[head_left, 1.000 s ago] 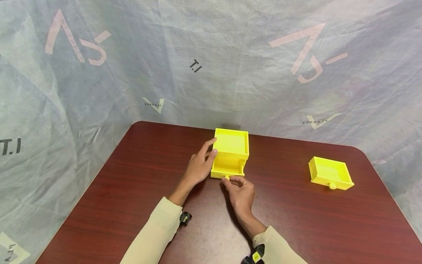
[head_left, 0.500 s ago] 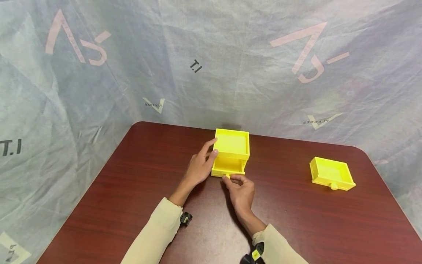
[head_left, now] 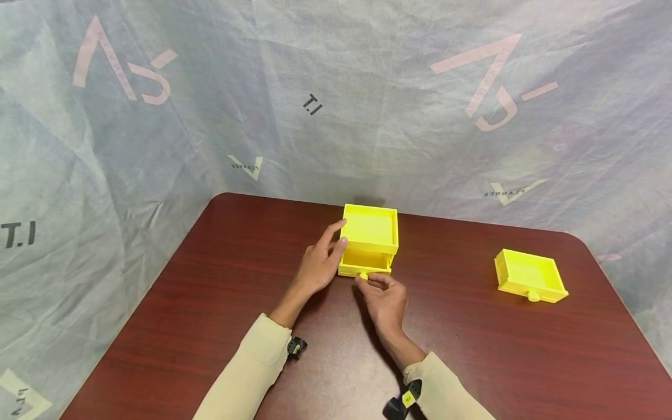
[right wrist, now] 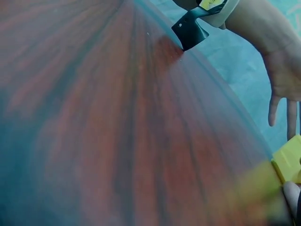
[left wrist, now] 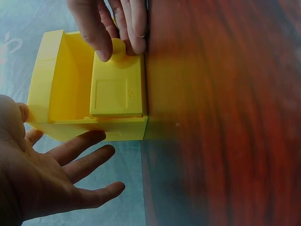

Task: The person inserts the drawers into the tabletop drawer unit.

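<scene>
A small yellow cabinet with a recessed top stands near the table's back edge. Its lower drawer sits partly inside, and an open compartment shows above the drawer front. My right hand pinches the round knob on that drawer between thumb and fingers. At the cabinet's left side is my left hand, thumb and index fingertip on the top edge. In the left wrist view its other fingers extend loosely along the side wall. Only a corner of the drawer front and a fingertip appear in the right wrist view.
A second yellow drawer with a round knob lies on the right of the dark red wooden table. A grey printed sheet hangs behind the table. Black wrist cameras are strapped at both cuffs.
The lower drawer has slid farther back into the cabinet, with my right hand moving along on its knob. My left hand has stayed at the cabinet's side.
</scene>
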Demonstrator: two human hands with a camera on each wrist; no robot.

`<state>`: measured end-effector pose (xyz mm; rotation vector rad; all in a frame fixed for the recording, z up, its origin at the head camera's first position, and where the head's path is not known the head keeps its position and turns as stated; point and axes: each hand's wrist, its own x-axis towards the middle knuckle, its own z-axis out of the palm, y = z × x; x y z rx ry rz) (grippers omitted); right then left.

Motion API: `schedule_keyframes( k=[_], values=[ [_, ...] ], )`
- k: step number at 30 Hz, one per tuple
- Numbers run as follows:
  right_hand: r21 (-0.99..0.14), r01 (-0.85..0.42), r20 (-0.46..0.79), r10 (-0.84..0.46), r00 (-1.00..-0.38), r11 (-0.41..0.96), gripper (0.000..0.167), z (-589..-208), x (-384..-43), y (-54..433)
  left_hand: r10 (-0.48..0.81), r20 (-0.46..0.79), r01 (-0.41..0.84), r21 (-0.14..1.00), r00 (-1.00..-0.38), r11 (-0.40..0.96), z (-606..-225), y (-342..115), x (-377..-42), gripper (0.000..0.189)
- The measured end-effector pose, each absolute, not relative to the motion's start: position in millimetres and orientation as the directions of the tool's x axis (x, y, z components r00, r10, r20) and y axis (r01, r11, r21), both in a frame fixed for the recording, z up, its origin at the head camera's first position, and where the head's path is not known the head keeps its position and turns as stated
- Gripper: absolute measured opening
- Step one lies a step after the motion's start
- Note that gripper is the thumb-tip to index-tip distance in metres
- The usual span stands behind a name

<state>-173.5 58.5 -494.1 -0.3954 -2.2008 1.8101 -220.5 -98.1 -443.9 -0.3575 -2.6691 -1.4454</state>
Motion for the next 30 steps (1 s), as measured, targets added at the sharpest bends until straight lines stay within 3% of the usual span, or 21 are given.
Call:
schedule_keyframes(
  k=[30],
  values=[
    [-0.997, 0.018, 0.005, 0.299, -0.954, 0.075, 0.027, -492.4, -176.9, 58.1, 0.151, 0.182, 0.235, 0.82, -0.972, 0.521, -445.2, -97.7, -221.3, 0.048]
  ],
)
